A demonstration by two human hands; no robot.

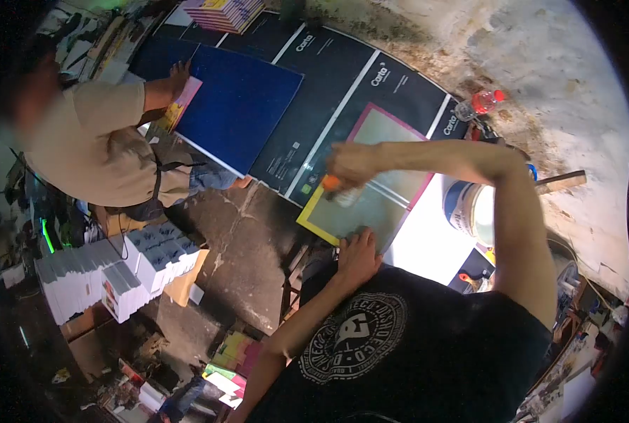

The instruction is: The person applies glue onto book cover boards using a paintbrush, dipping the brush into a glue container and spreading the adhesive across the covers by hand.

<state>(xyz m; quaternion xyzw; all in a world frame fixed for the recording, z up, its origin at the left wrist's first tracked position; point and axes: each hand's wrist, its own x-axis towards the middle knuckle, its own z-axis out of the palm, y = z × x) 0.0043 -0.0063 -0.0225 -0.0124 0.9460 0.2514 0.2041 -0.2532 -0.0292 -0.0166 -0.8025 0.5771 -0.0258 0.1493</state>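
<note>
A cover-like sheet [399, 158] lies on the worktable, pale grey-green inside with yellow and pink borders and two white strips across it. My right hand [354, 163] is closed around an orange-handled brush [330, 183] over the sheet's left part; motion blurs the brush's lower end. Lower down, my left hand [360, 255] rests with fingers spread on the sheet's near edge, holding nothing.
A white bucket [459, 204] stands right of the sheet, near a plastic bottle [487, 101]. At left a co-worker [103, 141] handles a pink-and-yellow booklet [180, 106] at a blue board [240, 106]. Stacked books [145, 261] stand lower left.
</note>
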